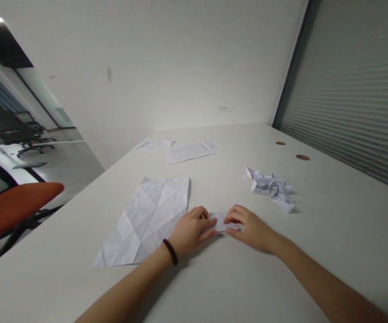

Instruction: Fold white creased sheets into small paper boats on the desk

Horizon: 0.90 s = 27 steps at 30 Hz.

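Note:
A small folded piece of white paper [220, 221] lies on the white table between my hands. My left hand [194, 226], with a dark band at the wrist, pinches its left end with thumb and fingers. At the other end my right hand [247, 228] grips the paper, fingers curled over it. Left of my left hand lies a creased white sheet [153, 215], opened out and covered in a grid of fold lines; the hand covers part of its right edge. Several folded paper pieces [271, 186] form a loose cluster beyond my right hand.
Two printed sheets, one a long page [192, 152] and one a smaller page [155, 144], lie toward the wall. Two round holes [303, 157] pierce the table [241, 282] near the blinds [358, 98]. An orange chair [19, 206] stands beyond the left edge.

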Available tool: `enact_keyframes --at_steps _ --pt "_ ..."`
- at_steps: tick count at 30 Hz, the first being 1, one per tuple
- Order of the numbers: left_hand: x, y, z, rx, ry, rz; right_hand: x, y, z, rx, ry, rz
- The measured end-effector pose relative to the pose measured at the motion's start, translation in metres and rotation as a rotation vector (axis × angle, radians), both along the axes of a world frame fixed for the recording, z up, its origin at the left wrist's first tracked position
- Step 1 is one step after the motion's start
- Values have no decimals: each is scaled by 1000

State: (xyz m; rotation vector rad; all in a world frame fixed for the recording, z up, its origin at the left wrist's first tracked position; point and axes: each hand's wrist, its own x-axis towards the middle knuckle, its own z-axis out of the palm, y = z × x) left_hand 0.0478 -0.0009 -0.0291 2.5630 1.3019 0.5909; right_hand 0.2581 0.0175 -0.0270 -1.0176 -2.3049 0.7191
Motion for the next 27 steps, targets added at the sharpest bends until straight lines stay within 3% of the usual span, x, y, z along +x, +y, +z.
enact_keyframes --at_steps 3,7,14,18,21,27 --pt "-3 1 2 19 44 -22 2 2 -2 -65 8 -8" --pt "-1 4 -3 -13 -23 26 -1 5 -9 -27 3 -52" --pt "0 5 -8 39 -106 26 -3 2 -7 224 75 -73" --pt "1 -1 1 -2 -80 -54 1 0 -1 144 44 68" --pt "5 -8 10 -3 5 -74 4 -1 0 52 14 76" --pt "22 -18 11 80 273 59 0 -3 -2 -37 15 95"
